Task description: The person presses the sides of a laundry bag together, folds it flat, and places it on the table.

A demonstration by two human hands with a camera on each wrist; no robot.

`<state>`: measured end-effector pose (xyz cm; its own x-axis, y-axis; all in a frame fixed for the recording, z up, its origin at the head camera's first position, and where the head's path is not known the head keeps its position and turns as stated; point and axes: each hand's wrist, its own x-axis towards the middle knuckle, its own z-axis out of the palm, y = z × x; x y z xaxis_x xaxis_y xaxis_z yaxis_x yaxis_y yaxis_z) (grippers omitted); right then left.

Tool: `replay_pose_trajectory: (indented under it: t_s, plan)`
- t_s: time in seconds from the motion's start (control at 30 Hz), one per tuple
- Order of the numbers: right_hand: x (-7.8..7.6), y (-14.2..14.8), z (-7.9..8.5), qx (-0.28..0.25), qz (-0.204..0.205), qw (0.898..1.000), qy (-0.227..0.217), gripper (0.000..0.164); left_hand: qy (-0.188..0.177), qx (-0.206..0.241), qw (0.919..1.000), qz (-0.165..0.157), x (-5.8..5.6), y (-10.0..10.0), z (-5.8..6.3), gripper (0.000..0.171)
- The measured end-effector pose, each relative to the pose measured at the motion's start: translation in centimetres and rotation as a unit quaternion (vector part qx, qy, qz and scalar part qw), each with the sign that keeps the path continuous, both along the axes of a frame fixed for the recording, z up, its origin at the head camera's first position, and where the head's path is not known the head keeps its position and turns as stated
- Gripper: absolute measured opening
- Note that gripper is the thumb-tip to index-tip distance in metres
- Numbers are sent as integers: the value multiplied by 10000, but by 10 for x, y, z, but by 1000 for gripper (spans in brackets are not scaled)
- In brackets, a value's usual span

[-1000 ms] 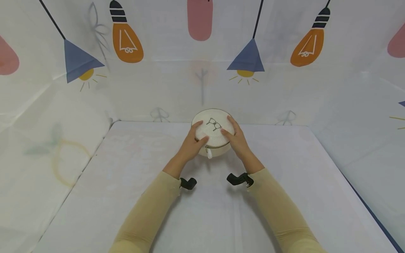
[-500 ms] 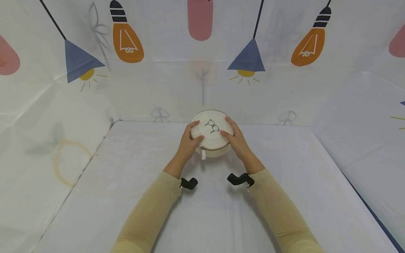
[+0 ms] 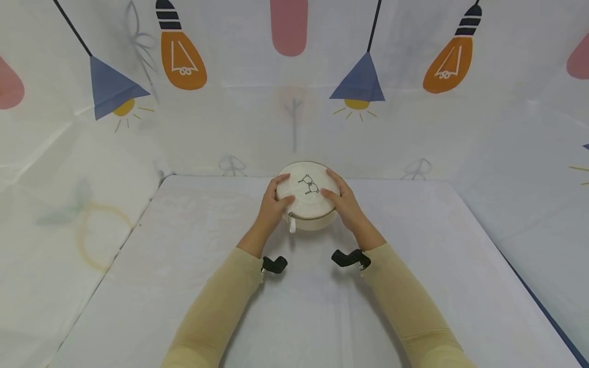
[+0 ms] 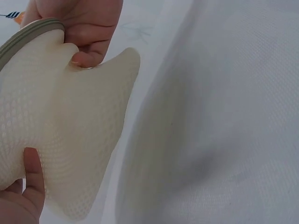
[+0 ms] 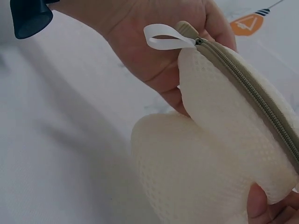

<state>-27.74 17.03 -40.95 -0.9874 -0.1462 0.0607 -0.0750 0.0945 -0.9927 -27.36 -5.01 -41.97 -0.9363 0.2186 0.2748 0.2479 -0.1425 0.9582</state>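
Both my hands hold a round cream mesh laundry bag [image 3: 306, 204] over the far part of the table, its lid facing up. A bra outline is drawn on the lid. My left hand [image 3: 271, 204] grips the left side, thumb and fingers over the rim. On the opposite side, my right hand [image 3: 347, 204] grips with its thumb on the lid. In the right wrist view a zip [image 5: 254, 88] runs shut along the edge, with a white ribbon loop [image 5: 168, 37] by the left hand. The mesh underside [image 4: 93, 116] sags in soft folds in the left wrist view.
A white cloth covers the table [image 3: 299, 317]. Behind it hangs a white sheet [image 3: 221, 122] printed with lamps and bulbs, and similar sheeting rises at both sides. Black camera mounts [image 3: 348, 258] stick inward from both wrists.
The bag has turned a little clockwise, so its ribbon loop has shifted left toward the left hand. The left hand has moved slightly left; the right hand keeps its place.
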Motion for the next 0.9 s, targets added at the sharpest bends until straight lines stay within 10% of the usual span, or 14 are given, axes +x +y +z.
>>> replay_pose_trajectory:
  t_s: [0.9]
  plan:
    - [4,1,1,-1475,351,9874,-461,59,-580,-141,9973,-418,-12,-10,-8,65]
